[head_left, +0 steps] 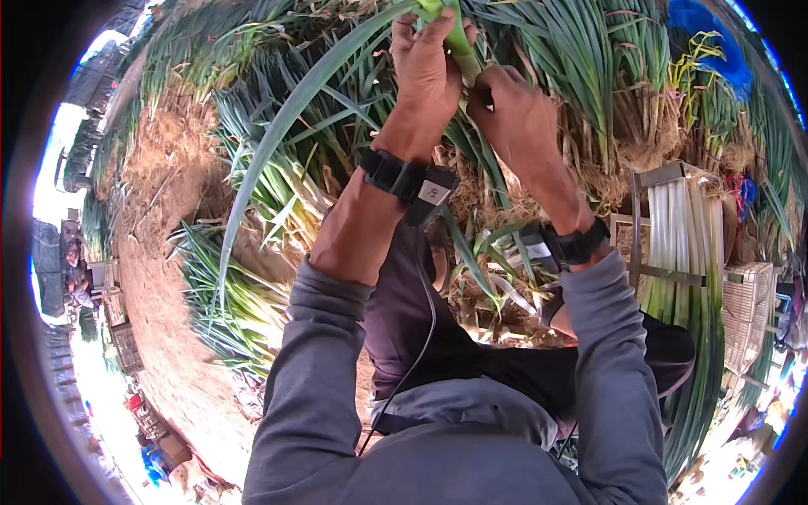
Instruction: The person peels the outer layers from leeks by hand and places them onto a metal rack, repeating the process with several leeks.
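Near the top, my left hand grips a large green onion by its upper stalk. One long leaf of it bends down to the left, past my left forearm. My right hand is closed in a pinch at the lower part of the same stalk, just right of the left hand. The stalk's lower end is hidden behind the right hand. Around both hands lie piles of untrimmed green onions with brown roots.
At the right, peeled white-stemmed green onions lie in a metal frame, beside a pale plastic crate. Loose peelings litter the ground by my legs. More onion bundles lie at left on brown ground. A blue sheet is far right.
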Tool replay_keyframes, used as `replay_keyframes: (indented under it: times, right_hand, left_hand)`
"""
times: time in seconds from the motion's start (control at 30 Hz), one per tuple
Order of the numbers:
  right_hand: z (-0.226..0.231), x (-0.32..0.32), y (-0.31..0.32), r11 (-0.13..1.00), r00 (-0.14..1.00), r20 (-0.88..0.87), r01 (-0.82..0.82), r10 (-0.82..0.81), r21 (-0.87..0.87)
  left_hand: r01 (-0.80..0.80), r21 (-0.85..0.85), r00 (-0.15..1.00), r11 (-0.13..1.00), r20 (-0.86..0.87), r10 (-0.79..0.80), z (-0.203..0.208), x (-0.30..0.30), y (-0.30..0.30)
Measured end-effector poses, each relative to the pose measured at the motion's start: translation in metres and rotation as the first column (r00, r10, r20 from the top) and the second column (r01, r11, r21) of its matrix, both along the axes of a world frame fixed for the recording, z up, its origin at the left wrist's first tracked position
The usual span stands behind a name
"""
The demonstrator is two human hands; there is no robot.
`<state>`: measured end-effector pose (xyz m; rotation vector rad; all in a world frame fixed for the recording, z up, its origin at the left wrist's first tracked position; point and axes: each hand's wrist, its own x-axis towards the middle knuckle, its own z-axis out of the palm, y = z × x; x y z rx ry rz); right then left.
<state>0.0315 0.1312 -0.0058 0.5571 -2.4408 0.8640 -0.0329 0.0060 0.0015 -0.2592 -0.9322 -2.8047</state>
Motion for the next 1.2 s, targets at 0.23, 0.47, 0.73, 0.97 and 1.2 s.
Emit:
replay_keyframes:
  times: [0.23, 0.47, 0.73, 0.97, 1.2]
  right_hand:
    - [-0.009, 0.027, 0.017, 0.943, 0.963, -0.1, -0.267, 0.251, -0.201]
    - [-0.024, 0.082, 0.045, 0.933, 0.868, 0.387, -0.199, 0.31, -0.301]
    - [-0.07, 0.106, 0.054, 0.965, 0.801, 0.55, -0.125, 0.236, -0.231]
    - [-0.173, 0.15, 0.072, 0.987, 0.625, 0.778, -0.158, 0.069, 0.04]
    - [-0.239, 0.183, 0.108, 0.869, 0.483, 0.864, -0.356, -0.144, 0.344]
  left_hand:
    - [-0.092, 0.046, 0.993, 0.995, 0.075, 0.088, 0.005, -0.009, 0.007]
    - [-0.29, -0.097, 0.954, 0.952, 0.047, 0.295, -0.002, -0.03, -0.016]
    - [-0.459, -0.136, 0.869, 0.878, 0.136, 0.475, -0.005, -0.043, -0.038]
    - [-0.414, -0.17, 0.9, 0.894, 0.069, 0.43, -0.027, -0.051, -0.048]
    - [-0.459, -0.106, 0.889, 0.882, -0.065, 0.454, -0.013, -0.044, -0.052]
